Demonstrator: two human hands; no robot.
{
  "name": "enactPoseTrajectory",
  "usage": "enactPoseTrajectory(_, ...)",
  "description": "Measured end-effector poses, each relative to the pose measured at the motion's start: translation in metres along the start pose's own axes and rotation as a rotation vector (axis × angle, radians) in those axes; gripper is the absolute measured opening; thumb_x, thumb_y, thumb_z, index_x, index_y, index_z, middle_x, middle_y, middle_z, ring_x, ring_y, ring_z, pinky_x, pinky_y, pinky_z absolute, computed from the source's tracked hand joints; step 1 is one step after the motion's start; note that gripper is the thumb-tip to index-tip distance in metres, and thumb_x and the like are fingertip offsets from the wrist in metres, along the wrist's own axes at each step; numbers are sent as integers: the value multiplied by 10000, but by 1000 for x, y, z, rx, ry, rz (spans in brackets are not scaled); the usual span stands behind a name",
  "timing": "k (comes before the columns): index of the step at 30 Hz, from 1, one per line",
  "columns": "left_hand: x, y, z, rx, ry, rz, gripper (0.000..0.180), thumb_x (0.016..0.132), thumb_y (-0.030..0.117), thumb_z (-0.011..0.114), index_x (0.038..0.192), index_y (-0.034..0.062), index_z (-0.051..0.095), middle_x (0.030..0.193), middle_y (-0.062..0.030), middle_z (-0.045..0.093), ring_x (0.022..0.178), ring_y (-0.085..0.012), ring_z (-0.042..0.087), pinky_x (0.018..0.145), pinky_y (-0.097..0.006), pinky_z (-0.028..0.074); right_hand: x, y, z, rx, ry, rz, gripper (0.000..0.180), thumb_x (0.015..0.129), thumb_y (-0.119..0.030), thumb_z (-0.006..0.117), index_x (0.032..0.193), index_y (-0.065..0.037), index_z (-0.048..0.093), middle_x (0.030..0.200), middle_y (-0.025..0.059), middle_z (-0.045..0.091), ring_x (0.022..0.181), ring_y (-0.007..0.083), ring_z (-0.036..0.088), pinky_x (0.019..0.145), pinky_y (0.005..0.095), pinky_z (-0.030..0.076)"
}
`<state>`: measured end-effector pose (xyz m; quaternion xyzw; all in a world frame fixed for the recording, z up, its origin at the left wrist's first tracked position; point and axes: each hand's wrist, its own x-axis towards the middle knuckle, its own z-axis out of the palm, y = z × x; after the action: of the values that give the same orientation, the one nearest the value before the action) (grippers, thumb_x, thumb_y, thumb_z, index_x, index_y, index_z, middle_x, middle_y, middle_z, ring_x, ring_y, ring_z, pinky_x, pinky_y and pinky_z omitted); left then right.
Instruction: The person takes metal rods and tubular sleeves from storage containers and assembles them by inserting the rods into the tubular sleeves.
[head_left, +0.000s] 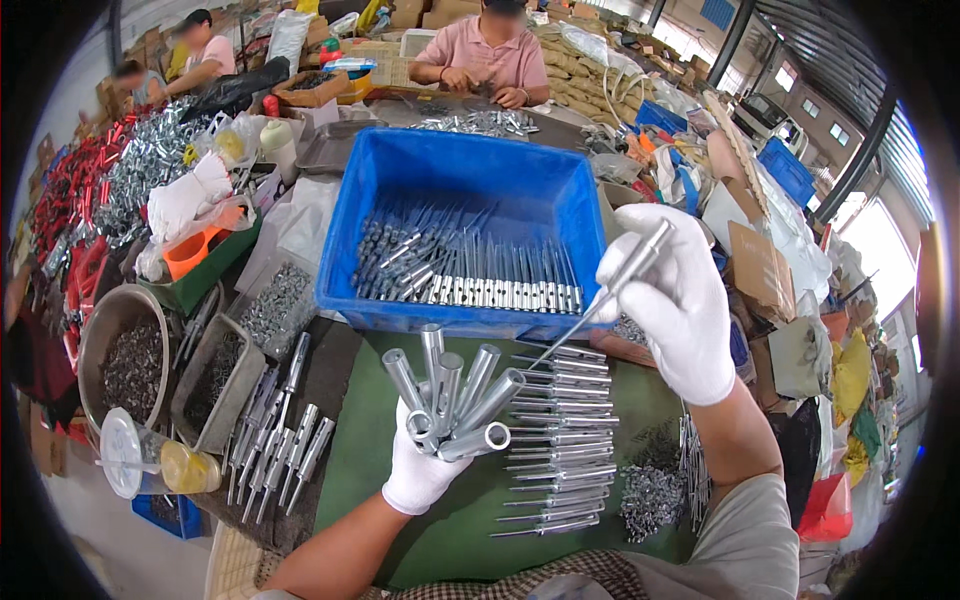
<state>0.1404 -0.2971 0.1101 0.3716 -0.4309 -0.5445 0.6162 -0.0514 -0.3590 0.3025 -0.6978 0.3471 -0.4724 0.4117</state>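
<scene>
The left hand, in a white glove, is closed around a bunch of short metal tubes, which fan out upward above the green mat on the worktop. Just beside it, to the right, a row of thin metal pins lies on the mat, one under another. The right hand, also gloved, is raised higher and grips one long metal rod between its fingers; the thin end of the rod points down toward the tubes. To the left of the mat lie more finished metal pieces and a grey tray with small parts. Behind the hands stands a blue crate with many rods inside. Far behind, a person in a pink shirt sits at the worktop.
</scene>
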Motion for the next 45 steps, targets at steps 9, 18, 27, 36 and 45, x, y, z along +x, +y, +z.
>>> enactPoseTrajectory(9,1,-8,-8,114,-66,64,606,666,12,704,1188,52,401,989,-46,548,846,-142,565,734,-312,488,-17,23,27,14,-170,90,404,852,41,605,1225,-48,477,994,53,580,891,116,599,825,283,499)
enactPoseTrajectory(18,2,-17,-26,360,-212,-5,749,658,165,832,1235,65,364,1139,-79,468,1008,-168,527,843,-340,468,-19,26,30,-248,-252,-95,285,796,-41,690,1052,-49,566,950,58,605,842,168,637,785,302,500)
enactPoseTrajectory(27,-7,-14,-9,176,-175,64,712,659,-14,728,1233,89,321,1053,-59,518,930,-189,585,778,-336,506,-32,29,14,-70,-390,194,291,768,-141,759,1037,-73,670,977,36,604,913,154,567,836,306,463)
enactPoseTrajectory(36,-15,-17,-19,-149,-209,-268,542,818,84,669,1245,176,349,1176,-91,476,982,-214,603,725,-357,554,1,28,-23,-413,-227,-93,439,712,-152,765,1123,-85,626,1138,87,595,1021,215,565,855,314,456)
enactPoseTrajectory(45,-8,0,-4,69,-254,-34,696,719,20,740,1251,136,309,1134,-68,476,1035,-203,570,862,-367,511,66,117,-58,-1131,-631,-465,203,780,-70,598,969,-82,672,955,56,659,924,269,595,871,386,461)
